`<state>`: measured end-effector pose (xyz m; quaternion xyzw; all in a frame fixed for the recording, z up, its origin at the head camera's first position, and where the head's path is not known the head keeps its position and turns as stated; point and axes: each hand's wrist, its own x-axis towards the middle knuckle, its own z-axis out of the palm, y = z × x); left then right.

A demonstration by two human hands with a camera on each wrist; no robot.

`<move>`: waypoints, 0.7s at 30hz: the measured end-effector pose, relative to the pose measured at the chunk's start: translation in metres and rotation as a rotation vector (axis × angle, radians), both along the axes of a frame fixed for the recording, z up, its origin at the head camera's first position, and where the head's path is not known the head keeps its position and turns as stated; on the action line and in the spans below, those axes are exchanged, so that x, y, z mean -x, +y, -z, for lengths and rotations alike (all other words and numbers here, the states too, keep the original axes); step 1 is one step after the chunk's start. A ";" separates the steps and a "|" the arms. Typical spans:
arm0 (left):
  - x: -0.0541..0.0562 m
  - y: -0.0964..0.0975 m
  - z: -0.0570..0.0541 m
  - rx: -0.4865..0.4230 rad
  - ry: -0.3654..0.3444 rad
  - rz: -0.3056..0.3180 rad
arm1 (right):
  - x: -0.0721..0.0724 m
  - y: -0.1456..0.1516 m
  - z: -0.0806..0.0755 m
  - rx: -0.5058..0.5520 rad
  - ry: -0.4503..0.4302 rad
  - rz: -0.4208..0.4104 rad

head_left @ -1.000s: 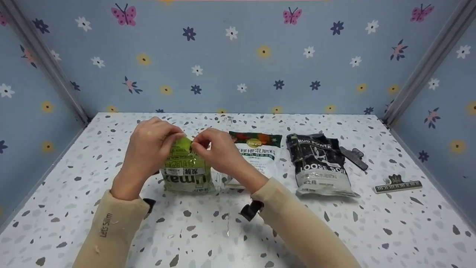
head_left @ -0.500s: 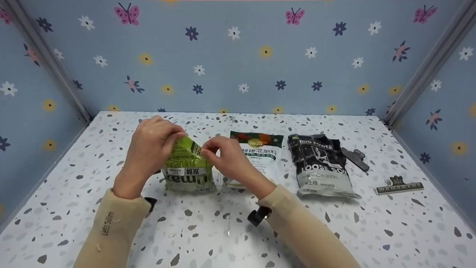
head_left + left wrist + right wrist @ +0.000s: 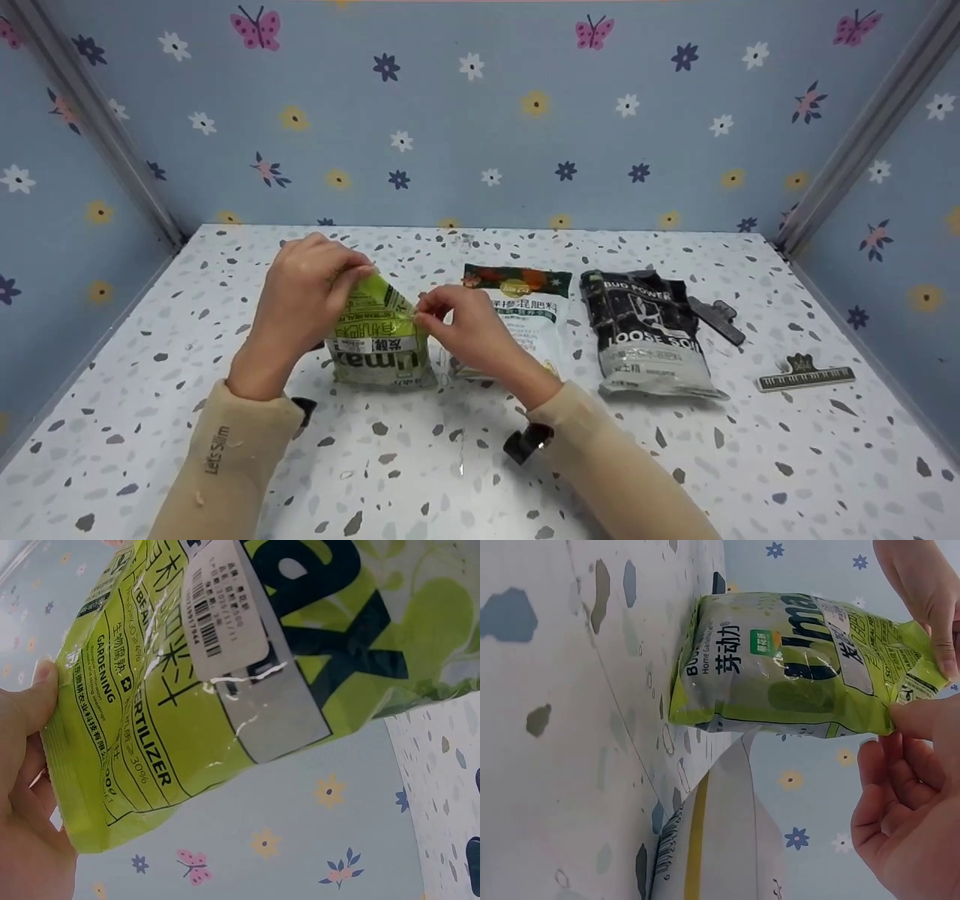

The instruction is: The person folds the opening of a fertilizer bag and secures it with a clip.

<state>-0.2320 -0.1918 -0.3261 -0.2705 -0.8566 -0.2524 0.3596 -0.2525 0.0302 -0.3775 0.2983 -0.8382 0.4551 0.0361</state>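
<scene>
A green fertilizer bag (image 3: 379, 364) stands upright on the speckled table, its printed front facing me. My left hand (image 3: 304, 289) pinches the upper left of its top between thumb and fingers. In the left wrist view the bag's green end (image 3: 79, 787) runs between that thumb and the fingers behind it. Thumb and forefinger of my right hand (image 3: 476, 326) pinch the bag's upper right corner, lower than the left grip, so the top edge slants down to the right. The right wrist view shows the bag (image 3: 780, 652) full at its base and gathered toward both hands.
A white bag with a green and red top (image 3: 525, 315) lies partly behind my right hand. Right of it is a black and grey soil bag (image 3: 649, 330), with a dark clip (image 3: 716, 321) beside it. Another clip with a piano-key pattern (image 3: 806, 377) lies farther right.
My right hand has moved right and down along the bag's top, drawing that corner outward from the left hand. The left hand keeps its grip, nearly still.
</scene>
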 end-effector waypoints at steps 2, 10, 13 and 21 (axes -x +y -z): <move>0.000 0.000 0.001 0.003 -0.003 0.003 | 0.000 0.001 0.003 0.003 -0.002 0.010; 0.000 -0.001 0.002 0.011 -0.006 -0.003 | -0.001 0.000 0.006 0.002 0.025 0.025; -0.001 -0.004 0.001 0.015 -0.012 0.015 | -0.002 -0.001 0.006 -0.008 0.070 0.026; -0.001 -0.009 0.001 0.012 -0.040 0.060 | -0.007 -0.003 0.006 0.013 0.067 0.054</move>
